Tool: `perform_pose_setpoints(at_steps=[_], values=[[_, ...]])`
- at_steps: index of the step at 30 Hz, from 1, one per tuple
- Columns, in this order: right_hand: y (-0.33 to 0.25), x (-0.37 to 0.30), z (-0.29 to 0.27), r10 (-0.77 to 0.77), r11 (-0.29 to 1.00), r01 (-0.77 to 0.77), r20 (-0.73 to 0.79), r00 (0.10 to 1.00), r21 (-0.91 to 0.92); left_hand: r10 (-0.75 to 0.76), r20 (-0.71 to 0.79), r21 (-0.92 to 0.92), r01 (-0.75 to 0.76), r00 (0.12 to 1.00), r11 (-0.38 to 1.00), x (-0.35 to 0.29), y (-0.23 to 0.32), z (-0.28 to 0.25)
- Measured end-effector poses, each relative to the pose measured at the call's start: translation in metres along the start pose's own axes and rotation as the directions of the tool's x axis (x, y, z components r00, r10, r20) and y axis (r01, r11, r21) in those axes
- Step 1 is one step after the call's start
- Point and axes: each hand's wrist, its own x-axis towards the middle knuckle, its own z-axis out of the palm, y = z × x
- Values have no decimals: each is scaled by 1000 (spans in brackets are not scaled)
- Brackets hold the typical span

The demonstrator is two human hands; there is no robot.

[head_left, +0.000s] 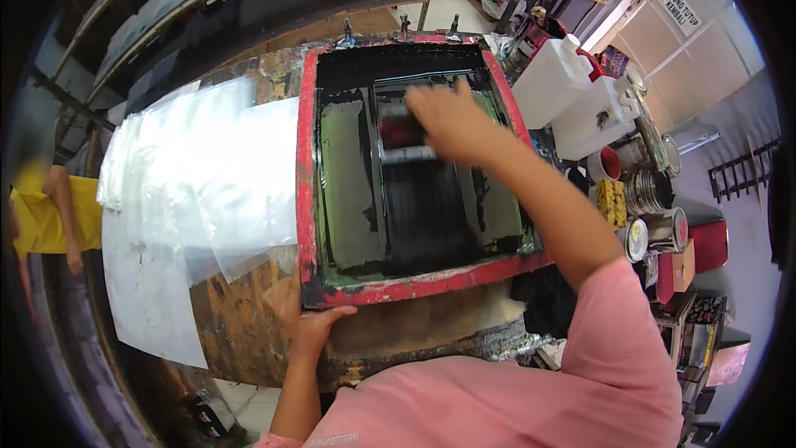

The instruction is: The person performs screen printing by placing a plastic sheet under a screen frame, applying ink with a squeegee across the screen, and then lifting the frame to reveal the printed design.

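A red-rimmed screen printing frame (431,285) lies on a worn, stained table, its mesh smeared with black ink (423,220). My left hand (305,315) grips the frame's near left corner, with the thumb along the front edge. Over the upper middle of the mesh, my right hand (452,123) is closed on a squeegee (404,134). Motion blurs both the fingers and the squeegee, and the hand covers part of it. Greenish areas of mesh (344,187) flank the black band. Metal hinge clamps (405,26) stand along the frame's far edge.
Clear plastic sheets (207,166) lie fanned out left of the frame. White jerrycans (554,75), ink cans (666,231) and a yellow sponge (611,203) crowd the right side. Black cloth (547,303) hangs near the front right. Someone in yellow (58,214) is at far left.
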Motion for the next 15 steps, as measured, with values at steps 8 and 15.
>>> perform_pose_setpoints(at_steps=[8,15], values=[[-137,-140,-122,146,989,-144,-280,949,29,-121,-151,-747,-33,981,664,47,71,-15],[-76,-62,-197,62,994,-107,-606,793,-38,-35,159,380,-28,987,925,90,40,11]])
